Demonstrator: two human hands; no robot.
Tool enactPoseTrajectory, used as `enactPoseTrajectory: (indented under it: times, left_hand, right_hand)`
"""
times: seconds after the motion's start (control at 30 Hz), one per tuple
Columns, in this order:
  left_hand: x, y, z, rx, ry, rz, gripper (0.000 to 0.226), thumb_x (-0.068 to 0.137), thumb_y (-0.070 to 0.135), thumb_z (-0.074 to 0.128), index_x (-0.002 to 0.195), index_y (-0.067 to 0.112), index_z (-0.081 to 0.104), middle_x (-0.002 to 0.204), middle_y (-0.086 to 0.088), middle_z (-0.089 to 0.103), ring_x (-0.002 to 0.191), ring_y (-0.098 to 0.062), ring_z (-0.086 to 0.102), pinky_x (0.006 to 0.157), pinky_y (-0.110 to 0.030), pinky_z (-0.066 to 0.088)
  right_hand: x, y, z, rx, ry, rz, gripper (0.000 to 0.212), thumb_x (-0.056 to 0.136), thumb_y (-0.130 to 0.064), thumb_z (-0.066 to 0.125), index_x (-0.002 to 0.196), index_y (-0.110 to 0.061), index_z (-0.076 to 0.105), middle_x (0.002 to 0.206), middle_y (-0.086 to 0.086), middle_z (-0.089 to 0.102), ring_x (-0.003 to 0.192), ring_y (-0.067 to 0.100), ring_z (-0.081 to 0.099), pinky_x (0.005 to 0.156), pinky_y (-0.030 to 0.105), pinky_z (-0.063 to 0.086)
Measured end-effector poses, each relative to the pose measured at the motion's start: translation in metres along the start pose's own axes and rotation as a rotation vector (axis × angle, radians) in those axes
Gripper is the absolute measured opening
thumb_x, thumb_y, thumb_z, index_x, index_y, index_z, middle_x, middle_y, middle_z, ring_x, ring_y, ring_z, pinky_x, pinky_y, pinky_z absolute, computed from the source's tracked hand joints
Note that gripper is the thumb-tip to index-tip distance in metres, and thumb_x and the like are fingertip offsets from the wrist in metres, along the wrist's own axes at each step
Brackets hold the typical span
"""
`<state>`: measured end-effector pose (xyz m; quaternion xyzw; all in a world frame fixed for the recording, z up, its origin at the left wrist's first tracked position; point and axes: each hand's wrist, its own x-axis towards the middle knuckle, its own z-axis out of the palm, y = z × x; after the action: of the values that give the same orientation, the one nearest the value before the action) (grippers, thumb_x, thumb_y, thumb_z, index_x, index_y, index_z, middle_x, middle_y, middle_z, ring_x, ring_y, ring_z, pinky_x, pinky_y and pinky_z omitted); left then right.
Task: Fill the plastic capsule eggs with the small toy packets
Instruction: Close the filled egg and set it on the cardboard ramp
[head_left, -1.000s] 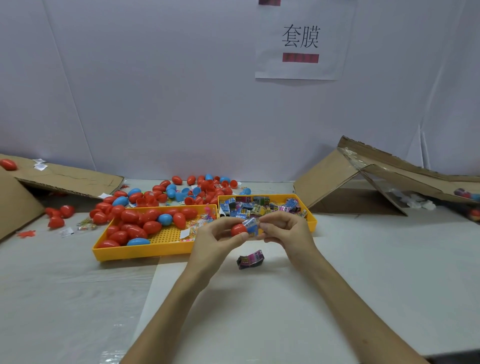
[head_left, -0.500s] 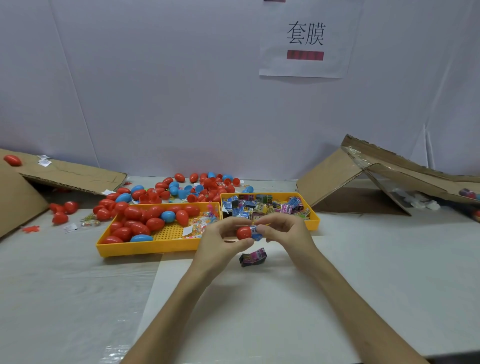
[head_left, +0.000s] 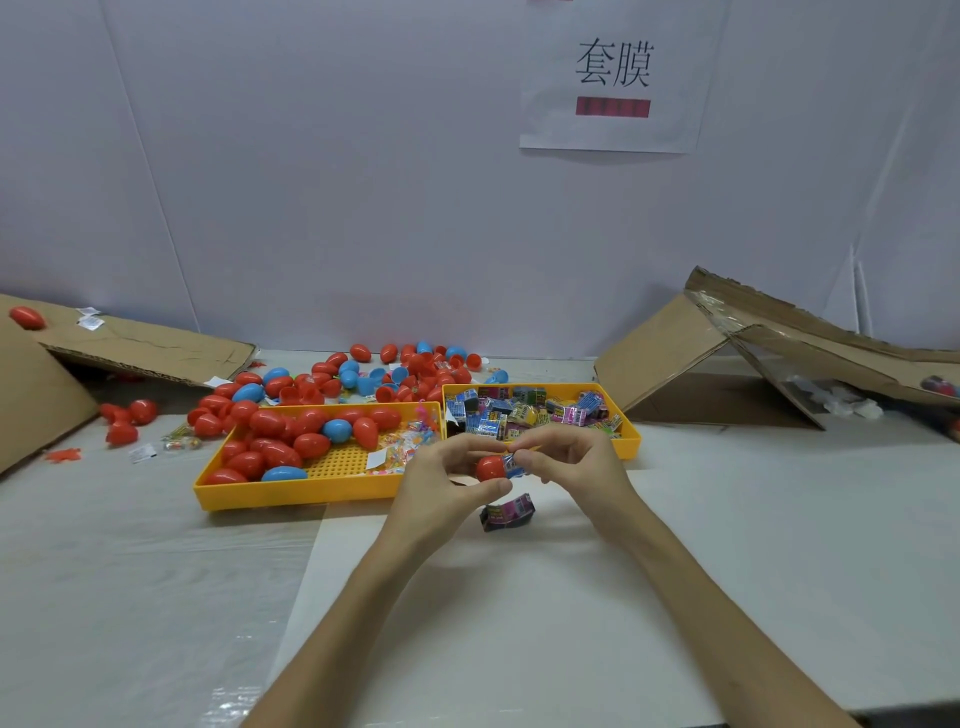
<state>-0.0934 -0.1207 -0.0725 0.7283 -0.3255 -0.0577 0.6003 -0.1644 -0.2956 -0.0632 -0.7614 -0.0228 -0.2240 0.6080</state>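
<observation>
We see a pale worktop (head_left: 753, 571) set against a plain white wall, with wrinkled clear film (head_left: 130, 597) lying over its left part. A paper sign (head_left: 613, 78) with two printed characters and a red bar hangs on the wall above.

Over the middle of the worktop, the left hand (head_left: 441, 478) grips a red capsule egg (head_left: 491, 467) between thumb and fingers. The right hand (head_left: 576, 462) pinches a blue packet (head_left: 515, 464) that sits at the egg's open end. Just below them a dark and pink packet (head_left: 508, 512) lies on the worktop.

Behind the hands, two yellow trays stand side by side. The left tray (head_left: 291, 491) carries red and blue eggs (head_left: 280, 447), and the right tray (head_left: 631, 441) carries a heap of packets (head_left: 524, 410). More loose eggs (head_left: 415, 364) are scattered along the far edge, touching the wall.

Flattened cardboard (head_left: 145, 348) leans at the far left corner with one red egg on top. A folded cardboard box (head_left: 670, 353) slumps toward the far right corner.
</observation>
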Motion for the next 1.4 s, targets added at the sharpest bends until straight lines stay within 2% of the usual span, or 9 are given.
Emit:
enactPoseTrajectory:
  times: [0.2, 0.53, 0.83, 1.03, 1.13, 1.23, 1.3, 1.4]
  left_hand:
    - [0.000, -0.001, 0.000, 0.026, -0.001, -0.002, 0.035, 0.077, 0.017, 0.087, 0.100, 0.038, 0.070, 0.096, 0.013, 0.074, 0.088, 0.001, 0.069, 0.068, -0.013, 0.054]
    - [0.000, -0.002, 0.000, 0.060, -0.008, -0.011, 0.039, 0.075, 0.013, 0.088, 0.104, 0.032, 0.070, 0.095, 0.012, 0.076, 0.088, 0.001, 0.071, 0.066, -0.013, 0.054]
    - [-0.001, -0.004, 0.002, 0.147, 0.005, 0.021, 0.039, 0.073, 0.013, 0.088, 0.094, 0.038, 0.067, 0.088, 0.016, 0.074, 0.087, 0.005, 0.069, 0.064, -0.009, 0.049]
    - [0.000, -0.007, 0.003, 0.183, 0.019, 0.046, 0.028, 0.076, 0.015, 0.087, 0.097, 0.025, 0.072, 0.089, 0.011, 0.073, 0.088, 0.000, 0.068, 0.071, -0.017, 0.055]
    - [-0.001, -0.007, 0.003, 0.181, 0.030, 0.050, 0.026, 0.076, 0.014, 0.087, 0.096, 0.023, 0.072, 0.089, 0.009, 0.073, 0.086, -0.003, 0.069, 0.073, -0.021, 0.058]
    - [-0.001, -0.006, 0.003, 0.171, 0.074, 0.048, 0.027, 0.076, 0.013, 0.088, 0.091, 0.026, 0.070, 0.087, 0.009, 0.073, 0.083, -0.001, 0.069, 0.072, -0.016, 0.056]
    - [0.000, -0.004, 0.002, 0.143, 0.104, 0.030, 0.029, 0.075, 0.014, 0.088, 0.089, 0.029, 0.068, 0.088, 0.011, 0.073, 0.082, 0.000, 0.070, 0.072, -0.015, 0.056]
    - [0.001, -0.002, 0.001, 0.058, 0.151, -0.009, 0.029, 0.074, 0.017, 0.090, 0.089, 0.029, 0.069, 0.086, 0.012, 0.074, 0.079, -0.002, 0.072, 0.071, -0.016, 0.057]
  right_hand:
    - [-0.001, -0.002, 0.000, 0.014, -0.022, -0.015, 0.022, 0.087, -0.005, 0.075, 0.084, -0.027, 0.080, 0.089, 0.003, 0.076, 0.075, 0.009, 0.066, 0.063, 0.019, 0.050]
    - [-0.002, -0.002, 0.001, 0.017, -0.057, -0.054, 0.022, 0.086, -0.005, 0.076, 0.084, -0.027, 0.082, 0.092, 0.002, 0.075, 0.081, 0.013, 0.069, 0.066, 0.018, 0.051]
    - [-0.001, 0.001, 0.001, -0.004, -0.057, -0.041, 0.016, 0.084, -0.010, 0.078, 0.086, -0.025, 0.082, 0.096, 0.004, 0.076, 0.091, 0.032, 0.070, 0.077, 0.030, 0.058]
    - [-0.001, 0.002, 0.001, -0.036, -0.045, -0.033, 0.014, 0.084, -0.010, 0.080, 0.088, -0.024, 0.081, 0.091, 0.001, 0.076, 0.084, 0.027, 0.071, 0.076, 0.032, 0.059]
    - [0.000, 0.004, 0.004, -0.121, 0.005, -0.033, 0.015, 0.081, -0.017, 0.084, 0.093, -0.024, 0.078, 0.091, -0.006, 0.075, 0.077, 0.015, 0.068, 0.069, 0.027, 0.056]
    - [0.001, 0.008, 0.010, -0.221, 0.125, -0.085, 0.024, 0.080, -0.028, 0.084, 0.102, -0.026, 0.074, 0.099, -0.004, 0.067, 0.079, 0.016, 0.064, 0.065, 0.023, 0.052]
    - [-0.001, 0.009, 0.015, -0.221, 0.237, -0.163, 0.023, 0.085, -0.035, 0.079, 0.105, -0.027, 0.070, 0.094, -0.007, 0.063, 0.077, 0.013, 0.061, 0.063, 0.024, 0.051]
    - [-0.004, 0.010, 0.016, -0.273, 0.361, -0.345, 0.009, 0.089, -0.026, 0.068, 0.097, -0.025, 0.067, 0.084, -0.012, 0.061, 0.074, 0.013, 0.060, 0.060, 0.022, 0.048]
